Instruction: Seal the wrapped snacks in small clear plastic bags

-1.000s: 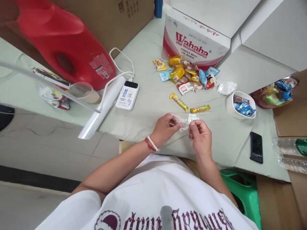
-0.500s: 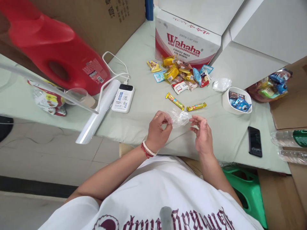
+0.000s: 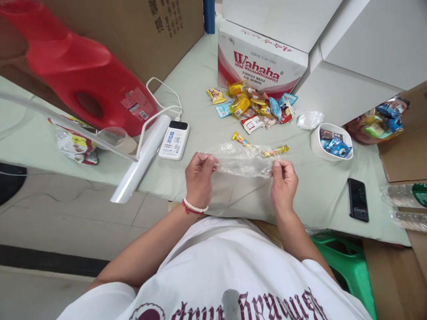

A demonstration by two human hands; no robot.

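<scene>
A clear plastic bag (image 3: 242, 160) is stretched flat between both hands above the near edge of the pale green table (image 3: 207, 133). My left hand (image 3: 198, 178) pinches its left end and my right hand (image 3: 283, 180) pinches its right end. Just beyond the bag lie two long yellow candy bars (image 3: 275, 151), partly seen through the plastic. Farther back a pile of wrapped snacks (image 3: 253, 104) sits in front of a red and white Wahaha box (image 3: 262, 62).
A white bowl (image 3: 328, 153) with blue packets stands at the right, a black phone (image 3: 357, 200) near it. A power bank (image 3: 174, 139), a roll of clear film (image 3: 140, 158) and a red jug (image 3: 83, 75) are at the left. A green stool (image 3: 347, 266) is below.
The crumpled bag held close between both hands has been pulled out wide. My left hand moved left and my right hand stayed at the right end.
</scene>
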